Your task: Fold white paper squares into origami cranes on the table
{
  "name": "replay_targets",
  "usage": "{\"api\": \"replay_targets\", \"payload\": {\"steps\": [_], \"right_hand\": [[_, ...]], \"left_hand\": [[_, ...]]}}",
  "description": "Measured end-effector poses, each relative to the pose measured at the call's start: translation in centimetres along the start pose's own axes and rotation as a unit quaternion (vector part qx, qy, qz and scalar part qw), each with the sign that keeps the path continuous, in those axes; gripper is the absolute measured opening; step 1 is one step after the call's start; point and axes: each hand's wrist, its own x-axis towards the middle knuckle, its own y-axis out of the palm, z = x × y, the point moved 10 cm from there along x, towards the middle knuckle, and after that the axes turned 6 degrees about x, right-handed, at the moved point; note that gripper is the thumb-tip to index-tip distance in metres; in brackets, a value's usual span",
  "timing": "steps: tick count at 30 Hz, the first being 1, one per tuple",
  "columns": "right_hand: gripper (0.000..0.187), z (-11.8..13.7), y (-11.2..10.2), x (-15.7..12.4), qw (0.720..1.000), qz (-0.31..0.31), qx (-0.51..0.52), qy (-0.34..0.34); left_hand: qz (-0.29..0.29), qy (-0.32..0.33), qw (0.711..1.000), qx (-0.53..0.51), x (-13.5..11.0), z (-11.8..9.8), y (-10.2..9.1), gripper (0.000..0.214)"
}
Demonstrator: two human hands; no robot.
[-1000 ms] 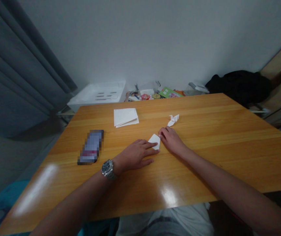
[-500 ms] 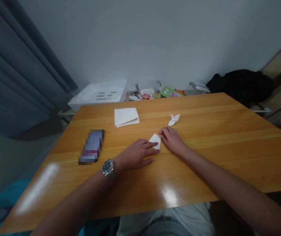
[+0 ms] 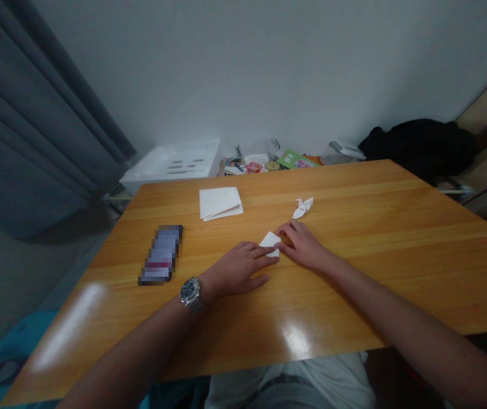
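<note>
A small folded piece of white paper point(image 3: 271, 240) lies on the wooden table between my hands. My left hand point(image 3: 241, 266), a metal watch on its wrist, rests flat with fingers spread, their tips pressing the paper's lower part. At the paper's right edge is my right hand point(image 3: 301, 244), its thumb and curled fingers at the edge; the exact contact is partly hidden. Just beyond the right hand sits a folded white paper bird point(image 3: 303, 207).
A stack of white paper sheets point(image 3: 220, 203) lies further back on the table point(image 3: 354, 227). To the left is a blurred-out phone point(image 3: 161, 254). Behind the table's far edge stand a white plastic tray point(image 3: 175, 159) and assorted small items, including a green booklet point(image 3: 297, 159). A black cloth point(image 3: 418, 147) lies at right.
My right thumb has come away from the curled fingers and now reaches to the paper's right edge. The left hand keeps pressing in the same place. The view has shifted slightly.
</note>
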Motion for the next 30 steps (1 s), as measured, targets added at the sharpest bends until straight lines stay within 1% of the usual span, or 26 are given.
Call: {"api": "replay_targets", "payload": {"steps": [4,9,13,15,20,25,30], "right_hand": [[0.02,-0.08,0.08,-0.03,1.0,0.012,0.013,0.007],[0.012,-0.62,0.17,0.16,0.999,-0.003,0.018,0.03],[0.009,-0.59,0.07,0.14,1.0,-0.011,0.014,0.023],[0.011,-0.45,-0.06,0.04,1.0,-0.01,0.015,0.014],[0.024,-0.04,0.02,-0.17,1.0,0.013,0.028,0.001],[0.022,-0.09,0.04,-0.14,0.999,0.018,0.038,0.014],[0.02,0.22,-0.04,-0.21,0.998,0.03,0.051,-0.012]], "left_hand": [[-0.002,0.0,1.0,0.001,-0.07,-0.08,-0.03,0.048],[0.002,-0.002,1.0,0.0,-0.07,-0.07,0.08,0.048],[0.001,-0.003,1.0,-0.006,-0.03,-0.03,0.08,0.049],[0.001,-0.003,1.0,-0.007,-0.01,-0.03,0.07,0.048],[-0.001,-0.004,1.0,-0.003,-0.05,-0.06,0.1,0.048],[0.0,-0.004,1.0,-0.003,-0.05,0.03,0.18,0.048],[-0.001,-0.002,1.0,-0.01,-0.04,0.07,0.11,0.047]]}}
